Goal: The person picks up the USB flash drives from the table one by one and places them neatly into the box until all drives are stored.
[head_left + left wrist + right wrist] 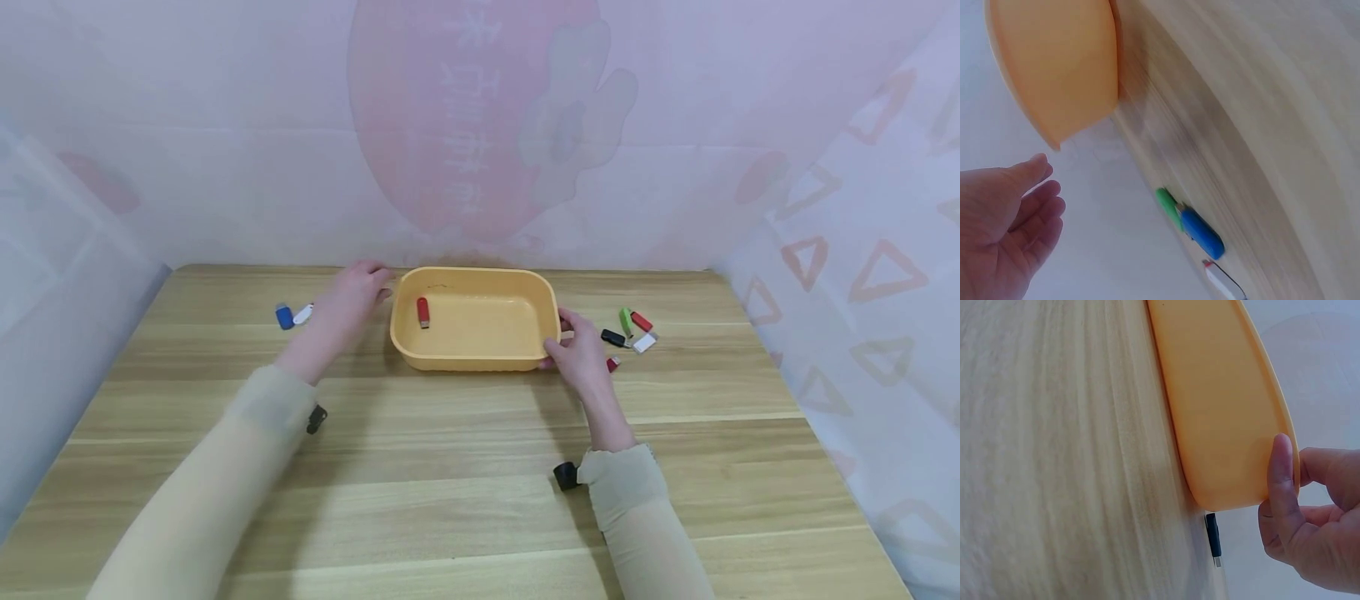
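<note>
Fingers of the right hand (577,354) are gripping the lower right corner of the shallow orange plastic tray (476,353), thumb pressing on its rim, while the tray is sitting at the centre of the wooden table (450,467). Just left of the tray, the left hand (352,296) is hovering with fingers relaxed, holding nothing. Inside the tray a small red USB stick (423,312) is lying near its left wall.

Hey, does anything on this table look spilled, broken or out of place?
Nothing spilled or broken. Only one red USB stick lies in the yellow tray; others are scattered loose on the table either side.
</note>
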